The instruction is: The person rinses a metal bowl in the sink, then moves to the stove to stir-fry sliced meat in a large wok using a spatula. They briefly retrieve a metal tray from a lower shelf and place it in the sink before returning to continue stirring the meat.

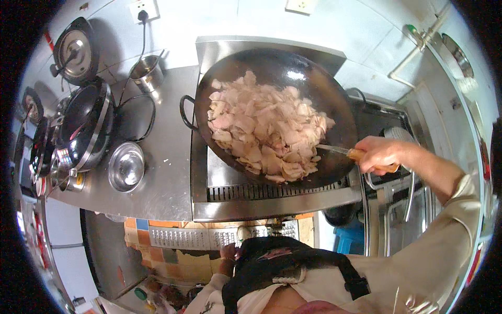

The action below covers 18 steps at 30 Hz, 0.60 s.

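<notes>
My right hand [377, 151] is closed around the wooden handle [355, 154] of a metal cooking spatula. Its shaft [332, 148] reaches into a large dark wok [335, 102], and the blade is hidden among the food. Thin pale slices of meat [270, 121], apparently pork with fat, are heaped across the wok's middle and left side. My left hand [228, 251] hangs low beside the black apron [274, 251], away from the wok. It is small and dim, so its grip is unclear.
The wok's loop handle [187, 113] juts over the steel counter [168, 157]. Left of it stand a steel bowl [126, 167], a steel pot [147, 72] and a black electric cooker [84, 125] with its lid raised. A pipe [404, 70] runs along the right wall. A grated drain [180, 237] crosses the floor.
</notes>
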Available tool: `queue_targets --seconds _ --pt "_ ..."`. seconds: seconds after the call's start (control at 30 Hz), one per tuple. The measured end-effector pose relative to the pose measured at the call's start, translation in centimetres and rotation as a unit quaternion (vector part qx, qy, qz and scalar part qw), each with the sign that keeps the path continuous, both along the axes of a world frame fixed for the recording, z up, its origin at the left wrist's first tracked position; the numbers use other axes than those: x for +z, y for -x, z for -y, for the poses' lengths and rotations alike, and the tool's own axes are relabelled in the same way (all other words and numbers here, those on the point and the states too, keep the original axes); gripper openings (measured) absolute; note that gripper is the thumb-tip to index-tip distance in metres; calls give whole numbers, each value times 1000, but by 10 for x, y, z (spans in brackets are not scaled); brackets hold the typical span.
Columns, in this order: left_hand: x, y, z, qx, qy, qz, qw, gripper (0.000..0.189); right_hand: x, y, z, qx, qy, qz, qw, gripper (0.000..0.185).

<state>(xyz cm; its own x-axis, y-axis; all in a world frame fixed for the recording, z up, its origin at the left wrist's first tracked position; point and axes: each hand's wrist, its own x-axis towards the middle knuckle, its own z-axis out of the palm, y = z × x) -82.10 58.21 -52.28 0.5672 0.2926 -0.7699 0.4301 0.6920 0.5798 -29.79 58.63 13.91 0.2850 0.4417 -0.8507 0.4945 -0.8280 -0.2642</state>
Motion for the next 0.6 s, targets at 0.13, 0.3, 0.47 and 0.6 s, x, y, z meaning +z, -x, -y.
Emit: queue_targets --seconds 0.13,0.3,0.47,0.6 --pt "33 -14 11 121 111 58 985 21 -76 -12 -23 -53 -143 -48 987 13" --pt "52 -15 3 126 91 128 980 17 -79 11 -47 -184 -248 -128 942 15" --pt "53 -36 -5 28 -55 33 998 13 -117 -4 -46 -116 -348 -178 913 19" --pt "156 -85 -1 -270 -491 -177 809 15 -113 10 -55 -248 -403 -276 837 24"
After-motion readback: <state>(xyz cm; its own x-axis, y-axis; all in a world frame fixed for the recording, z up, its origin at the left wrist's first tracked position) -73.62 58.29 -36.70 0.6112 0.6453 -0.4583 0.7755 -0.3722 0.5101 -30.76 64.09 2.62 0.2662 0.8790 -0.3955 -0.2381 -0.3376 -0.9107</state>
